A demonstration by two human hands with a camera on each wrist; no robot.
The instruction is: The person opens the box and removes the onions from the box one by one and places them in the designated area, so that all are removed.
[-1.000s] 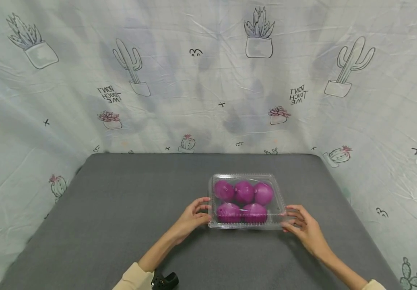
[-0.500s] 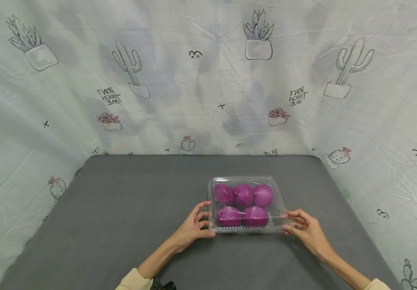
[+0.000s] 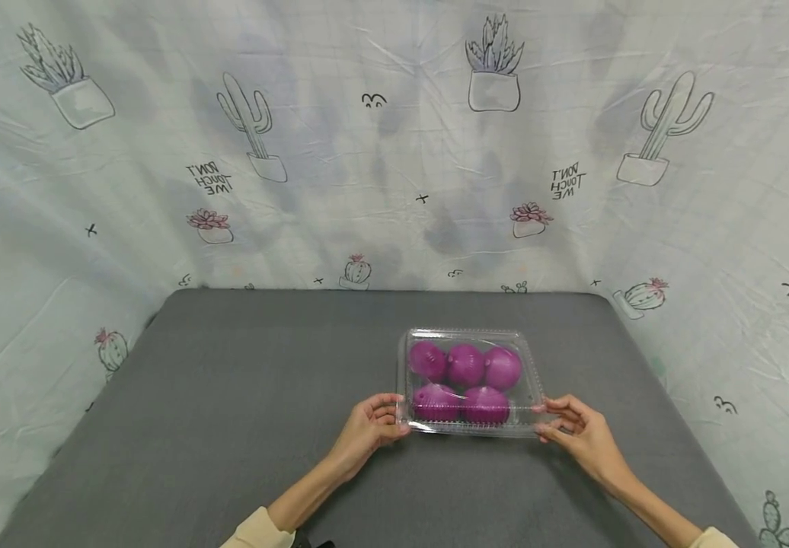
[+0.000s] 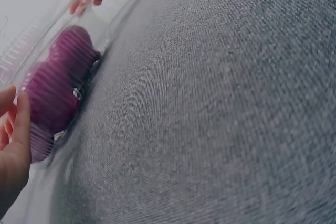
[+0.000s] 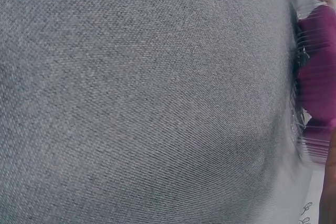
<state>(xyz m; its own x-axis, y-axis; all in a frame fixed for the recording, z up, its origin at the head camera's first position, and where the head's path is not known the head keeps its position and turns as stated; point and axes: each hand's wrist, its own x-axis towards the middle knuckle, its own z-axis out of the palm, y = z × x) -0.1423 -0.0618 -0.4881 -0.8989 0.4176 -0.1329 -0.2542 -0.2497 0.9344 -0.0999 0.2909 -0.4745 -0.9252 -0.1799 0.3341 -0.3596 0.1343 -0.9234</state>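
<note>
A clear plastic clamshell box [image 3: 526, 397], its lid down, sits right of the middle on the grey table. Inside it lie several purple-red onions [image 3: 466, 365] in two rows, with a gap at the near right. My left hand [image 3: 360, 432] pinches the box's near left corner, thumb at the front edge and fingers on the side. At the near right corner, my right hand [image 3: 588, 445] grips the edge between thumb and fingers. In the left wrist view the onions [image 4: 50, 93] show through the ribbed wall; the right wrist view catches onions [image 5: 320, 77] at its right edge.
Grey cloth covers the table [image 3: 244, 380]. A pale curtain [image 3: 394, 152] printed with cacti closes off the back and both sides. Part of a black object [image 3: 312, 542] shows by the left sleeve at the bottom edge.
My left hand's fingers were spread along the box's left side and are now closer together at its near left corner. The right hand keeps its grip; the box has barely shifted.
</note>
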